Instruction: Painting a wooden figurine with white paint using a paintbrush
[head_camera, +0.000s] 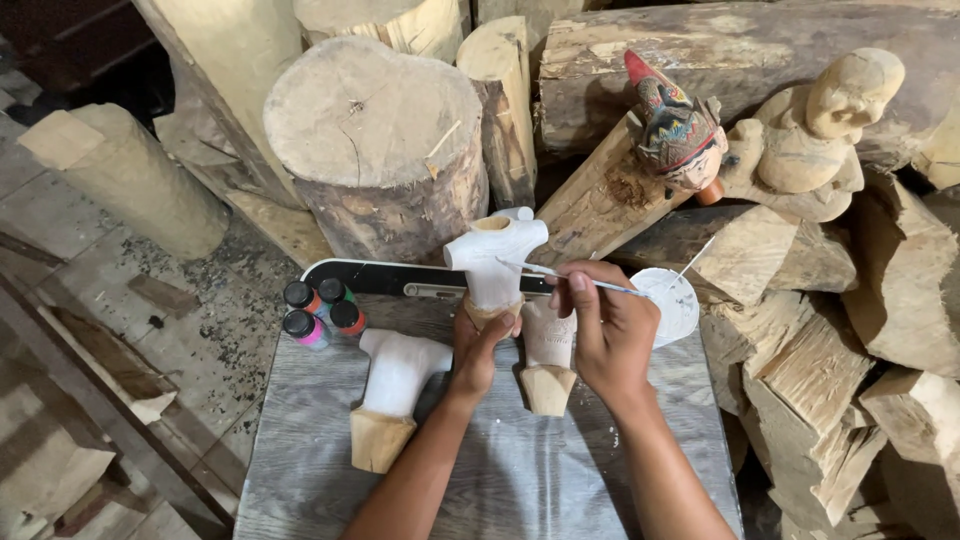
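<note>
- Centre frame, the left hand (478, 345) is closed round the bare base of a white-primed wooden torso (493, 262).
- The right hand (607, 335) pinches a thin paintbrush (570, 273), tip touching the torso's shoulder.
- Judged step: coating; next calls for steady strokes, turning the piece.
- Paint bottles (320, 308) stand left.

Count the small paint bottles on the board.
4, clustered at the board's far left corner: a black-capped bottle, a green one, a pink one, a red one. More may be hidden behind them.
</note>
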